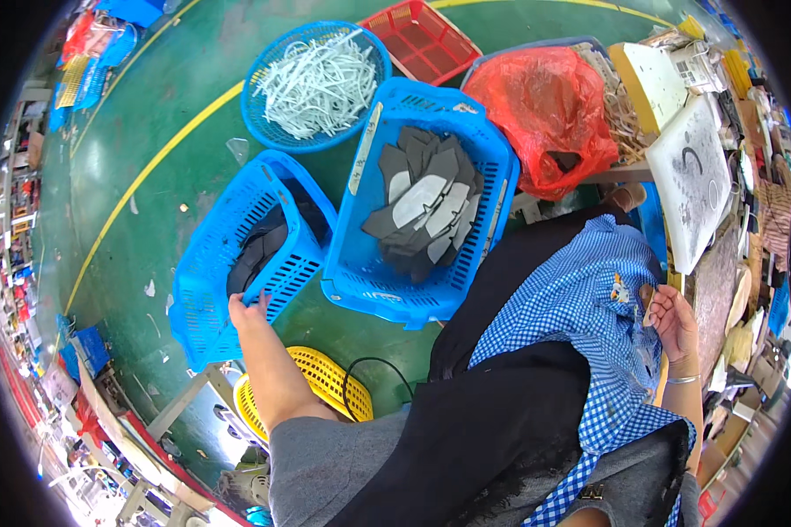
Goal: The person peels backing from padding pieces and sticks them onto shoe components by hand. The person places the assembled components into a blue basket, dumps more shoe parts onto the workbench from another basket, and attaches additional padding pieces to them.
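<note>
Blue plastic under the left hand (251,309), clamped on the edge of the slotted basket (204,294), dark pieces (259,249) inside, left of the wider basket (351,274) of grey cutouts (438,204)! By the gingham apron (536,303), right hand (673,323) curled, cannot tell around what!

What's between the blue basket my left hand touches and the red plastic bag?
In the head view, a second blue basket with grey pieces inside stands between the touched basket and the red plastic bag.
</note>
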Motion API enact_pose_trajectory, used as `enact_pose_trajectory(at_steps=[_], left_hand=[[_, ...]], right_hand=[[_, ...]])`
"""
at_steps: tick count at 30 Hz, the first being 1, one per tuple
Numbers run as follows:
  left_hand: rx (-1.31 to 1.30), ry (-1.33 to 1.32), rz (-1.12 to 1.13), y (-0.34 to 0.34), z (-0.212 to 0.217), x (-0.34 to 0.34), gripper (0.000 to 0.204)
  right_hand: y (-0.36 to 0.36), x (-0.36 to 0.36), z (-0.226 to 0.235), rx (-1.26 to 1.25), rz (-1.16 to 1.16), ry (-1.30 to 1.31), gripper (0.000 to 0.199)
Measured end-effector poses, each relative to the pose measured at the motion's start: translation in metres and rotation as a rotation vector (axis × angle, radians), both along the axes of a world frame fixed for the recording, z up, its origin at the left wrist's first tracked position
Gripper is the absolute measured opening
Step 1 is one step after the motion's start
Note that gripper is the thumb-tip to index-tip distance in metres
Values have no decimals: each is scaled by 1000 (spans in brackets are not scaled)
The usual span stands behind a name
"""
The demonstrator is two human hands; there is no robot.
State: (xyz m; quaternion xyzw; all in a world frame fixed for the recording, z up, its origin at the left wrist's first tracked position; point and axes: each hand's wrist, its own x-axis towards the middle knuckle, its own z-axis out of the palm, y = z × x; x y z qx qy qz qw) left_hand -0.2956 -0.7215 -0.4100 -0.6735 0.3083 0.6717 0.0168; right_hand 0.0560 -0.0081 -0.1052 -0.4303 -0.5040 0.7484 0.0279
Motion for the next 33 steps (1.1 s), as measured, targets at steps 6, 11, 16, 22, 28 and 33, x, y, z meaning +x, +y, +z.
enact_pose_trajectory(at_steps=[6,11,16,22,28,33], left_hand=[[-315,437,-97,73,124,42,15],[-362,732,-309,169,234,50,20],[-165,1082,-653,284,334,63,47],[61,1386,-1070,390,410,82,52],[-410,1936,-1362,431,496,57,21],[-821,2059,-1252,546,579,31,47]], right_hand=[[-8,-39,5,2,206,-62,25],[-36,-101,49,106,486,49,38],[-52,-153,86,157,408,229,80],[-40,-82,153,1,-127,578,39],[-5,70,228,226,-489,545,30],[-15,169,239,507,-691,420,38]])
